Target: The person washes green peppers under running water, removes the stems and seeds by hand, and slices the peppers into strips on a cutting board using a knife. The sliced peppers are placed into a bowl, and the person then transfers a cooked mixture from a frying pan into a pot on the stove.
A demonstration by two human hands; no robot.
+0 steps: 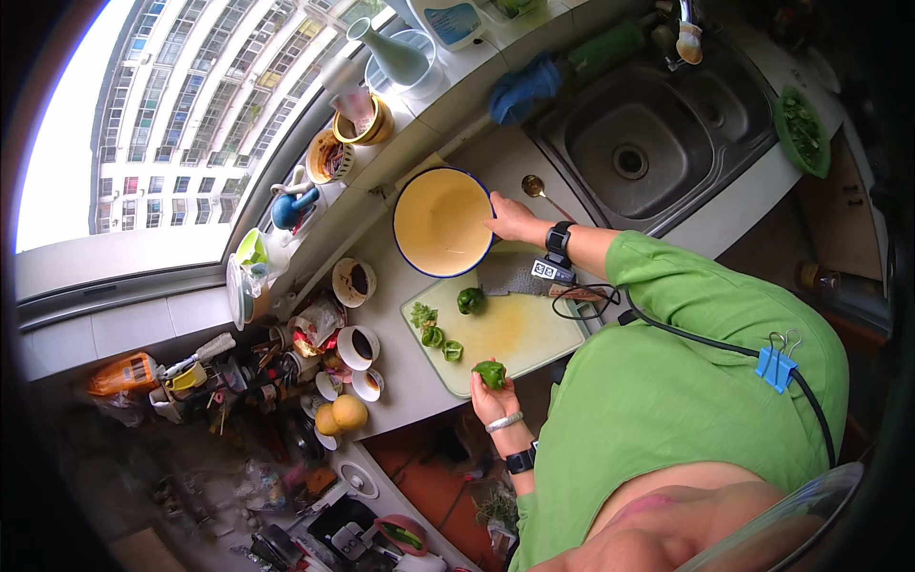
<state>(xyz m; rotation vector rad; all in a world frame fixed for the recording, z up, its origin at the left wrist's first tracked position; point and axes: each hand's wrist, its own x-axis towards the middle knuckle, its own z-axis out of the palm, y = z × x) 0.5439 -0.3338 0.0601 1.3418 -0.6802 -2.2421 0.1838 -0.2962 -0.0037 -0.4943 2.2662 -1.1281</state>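
My left hand holds a green bell pepper just off the near left edge of the cutting board. My right hand grips the blue rim of a cream enamel basin, which appears empty and stands past the board's right end. On the board lies another green pepper. Cut pepper pieces and pale green scraps sit towards its far left part. A cleaver with a dimpled blade rests along the board's right side, its handle partly covered by a cable.
A metal spoon lies between basin and sink. A green basket of chopped greens stands beyond the sink. Bowls of dark sauce and yellow round fruit are left of the board. A black cable hangs by my right arm.
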